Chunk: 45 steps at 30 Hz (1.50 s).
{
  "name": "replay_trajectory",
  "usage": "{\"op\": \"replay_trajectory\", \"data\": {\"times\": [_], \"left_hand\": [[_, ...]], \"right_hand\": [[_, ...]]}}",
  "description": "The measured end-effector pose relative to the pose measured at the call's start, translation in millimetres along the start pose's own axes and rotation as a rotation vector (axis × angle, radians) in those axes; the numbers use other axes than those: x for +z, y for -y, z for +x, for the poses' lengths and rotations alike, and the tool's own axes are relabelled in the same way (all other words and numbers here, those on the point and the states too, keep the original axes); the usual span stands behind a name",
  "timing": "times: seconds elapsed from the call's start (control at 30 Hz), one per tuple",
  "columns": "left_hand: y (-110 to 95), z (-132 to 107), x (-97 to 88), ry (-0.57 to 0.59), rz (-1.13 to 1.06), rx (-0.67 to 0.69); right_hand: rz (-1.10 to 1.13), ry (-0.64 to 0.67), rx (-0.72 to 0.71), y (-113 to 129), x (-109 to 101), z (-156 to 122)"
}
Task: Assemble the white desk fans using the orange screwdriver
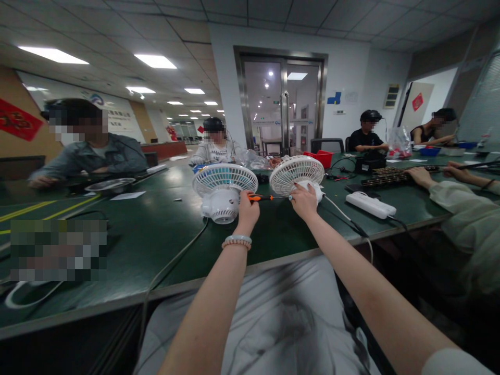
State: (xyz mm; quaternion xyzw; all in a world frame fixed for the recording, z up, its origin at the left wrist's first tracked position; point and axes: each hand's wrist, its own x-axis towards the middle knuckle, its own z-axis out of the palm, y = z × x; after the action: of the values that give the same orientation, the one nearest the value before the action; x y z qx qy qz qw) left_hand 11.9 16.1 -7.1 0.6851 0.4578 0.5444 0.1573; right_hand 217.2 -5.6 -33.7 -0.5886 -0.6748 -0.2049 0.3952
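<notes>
Two white fans stand face-away on the green table [167, 250]. My left hand [249, 212], with bracelets at the wrist, is closed on a screwdriver [261, 197] with an orange and black handle. Its thin shaft points right, toward the right-hand fan [297, 174]; whether the tip touches a screw I cannot make out. My right hand [304, 202] grips that fan's rear housing, fingers over the white plastic. The left-hand fan [224, 190] sits beside my left hand, its grille tilted upward and its cord running to the table's front edge.
A white power strip [370, 205] lies right of the fans. Behind them are a red bin [319, 157] and plastic bags [250, 158]. At right, a co-worker's hands rest by dark slatted parts [390, 176]. Other people sit around the table. A round dish [109, 185] lies left.
</notes>
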Motion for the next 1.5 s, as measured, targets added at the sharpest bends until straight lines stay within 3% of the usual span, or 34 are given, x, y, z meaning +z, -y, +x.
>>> {"op": "replay_trajectory", "data": {"times": [0.27,0.5,0.97,1.23,1.5], "left_hand": [[0,-3,2.0,0.001,-0.248,0.021],[0,-3,3.1,0.01,-0.252,0.055],[-20,-9,-6.2,-0.006,-0.09,0.004],[-23,-12,-5.6,0.02,-0.141,-0.064],[-18,-12,-3.5,0.072,-0.185,-0.037]], "right_hand": [[-0.017,0.008,-0.002,2,-2,0],[-0.013,0.012,-0.005,2,-4,0],[-0.019,0.023,-0.001,2,-3,0],[-0.005,0.019,0.006,2,-3,0],[-0.001,0.015,0.005,1,-2,0]]}}
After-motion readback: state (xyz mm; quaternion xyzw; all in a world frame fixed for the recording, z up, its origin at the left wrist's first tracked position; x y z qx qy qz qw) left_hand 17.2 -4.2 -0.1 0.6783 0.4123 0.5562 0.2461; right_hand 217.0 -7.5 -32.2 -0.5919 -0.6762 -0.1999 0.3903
